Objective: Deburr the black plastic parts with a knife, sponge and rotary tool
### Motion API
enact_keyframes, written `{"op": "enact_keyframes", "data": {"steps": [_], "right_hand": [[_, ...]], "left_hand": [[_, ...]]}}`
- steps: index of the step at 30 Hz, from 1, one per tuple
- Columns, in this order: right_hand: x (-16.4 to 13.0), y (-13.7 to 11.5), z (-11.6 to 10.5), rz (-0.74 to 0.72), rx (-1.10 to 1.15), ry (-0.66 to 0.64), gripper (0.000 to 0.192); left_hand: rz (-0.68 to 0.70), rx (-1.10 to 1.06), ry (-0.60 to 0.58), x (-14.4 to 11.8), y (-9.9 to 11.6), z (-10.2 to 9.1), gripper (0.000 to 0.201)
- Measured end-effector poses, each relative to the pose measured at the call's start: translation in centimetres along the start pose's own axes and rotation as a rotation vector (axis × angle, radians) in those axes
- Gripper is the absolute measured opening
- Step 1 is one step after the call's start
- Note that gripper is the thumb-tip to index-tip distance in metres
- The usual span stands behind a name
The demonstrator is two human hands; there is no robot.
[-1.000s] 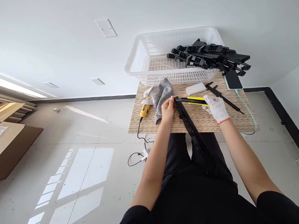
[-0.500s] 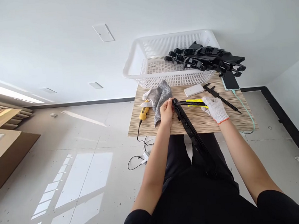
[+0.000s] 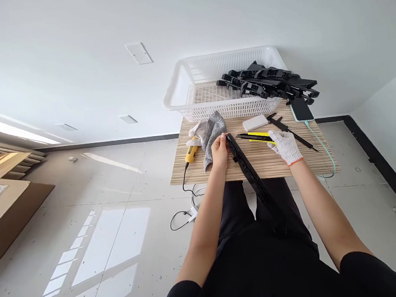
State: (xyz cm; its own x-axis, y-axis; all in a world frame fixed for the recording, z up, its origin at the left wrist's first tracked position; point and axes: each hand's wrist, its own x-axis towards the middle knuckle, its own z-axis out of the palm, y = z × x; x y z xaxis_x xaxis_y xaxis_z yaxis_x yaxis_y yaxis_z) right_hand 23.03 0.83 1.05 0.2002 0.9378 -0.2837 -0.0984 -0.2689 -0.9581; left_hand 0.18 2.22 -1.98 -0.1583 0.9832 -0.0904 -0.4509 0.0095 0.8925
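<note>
white plastic lattice basket (image 3: 178, 83) at 12 o'clock on the table, holding a heap of long black plastic parts (image 3: 268, 82) that stick out over its 3 o'clock rim. striped wood-grain table (image 3: 282, 164) below it.

left hand (image 3: 219, 151), bare, fingers curled around the far end of a long black ribbed plastic strip (image 3: 250, 174); strip runs from table centre toward 6 o'clock, down over the lap. right hand (image 3: 283, 144) in a white knit glove with orange cuff, fingers closed on a yellow-and-black flat bar (image 3: 256, 137) lying on the table, pointing to 9 o'clock.

grey knit cloth (image 3: 212, 133), soft and crumpled, at 9 o'clock of the left hand; yellow corded tool (image 3: 191, 152) beside it. white flat rectangular box (image 3: 255, 122), black caliper-shaped tool (image 3: 290, 131) and dark phone (image 3: 300, 110) with pale green cable toward 2 o'clock.
</note>
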Motion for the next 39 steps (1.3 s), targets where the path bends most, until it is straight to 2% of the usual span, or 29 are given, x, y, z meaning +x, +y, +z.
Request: {"op": "enact_keyframes", "data": {"steps": [5,9,12,16,19,23,27,30,34,39], "right_hand": [[-0.05,-0.04,0.05,-0.014,-0.051,-0.067,0.042],[0.25,0.23,0.02,-0.029,-0.011,-0.001,0.042],[0.38,0.37,-0.07,-0.018,-0.040,-0.051,0.042],[0.30,0.38,-0.10,-0.031,0.001,-0.025,0.043],[0.27,0.43,-0.04,-0.022,-0.030,-0.076,0.043],[0.24,0.41,0.12,-0.039,0.008,-0.021,0.042],[0.05,0.24,0.22,-0.028,-0.020,-0.066,0.040],[0.04,0.21,0.22,-0.029,0.033,-0.002,0.038],[0.41,0.40,0.16,-0.014,-0.021,-0.098,0.038],[0.73,0.52,0.28,-0.027,0.029,0.047,0.039]], "left_hand": [[0.005,-0.026,-0.007,0.02,0.06,0.06,0.039],[0.007,-0.034,-0.010,0.00,0.14,0.11,0.041],[-0.006,-0.036,-0.012,-0.10,0.29,0.18,0.040],[-0.009,-0.031,0.000,-0.13,0.32,0.17,0.037],[0.001,-0.025,-0.002,0.00,0.16,0.09,0.038],[0.023,-0.026,-0.012,0.19,-0.11,-0.06,0.040],[0.025,-0.012,-0.006,0.22,-0.21,-0.09,0.040],[0.025,-0.005,0.001,0.18,-0.15,-0.04,0.038],[0.018,-0.005,0.004,0.18,-0.06,-0.01,0.036],[0.023,-0.004,0.004,0.18,-0.03,-0.04,0.031]]}}
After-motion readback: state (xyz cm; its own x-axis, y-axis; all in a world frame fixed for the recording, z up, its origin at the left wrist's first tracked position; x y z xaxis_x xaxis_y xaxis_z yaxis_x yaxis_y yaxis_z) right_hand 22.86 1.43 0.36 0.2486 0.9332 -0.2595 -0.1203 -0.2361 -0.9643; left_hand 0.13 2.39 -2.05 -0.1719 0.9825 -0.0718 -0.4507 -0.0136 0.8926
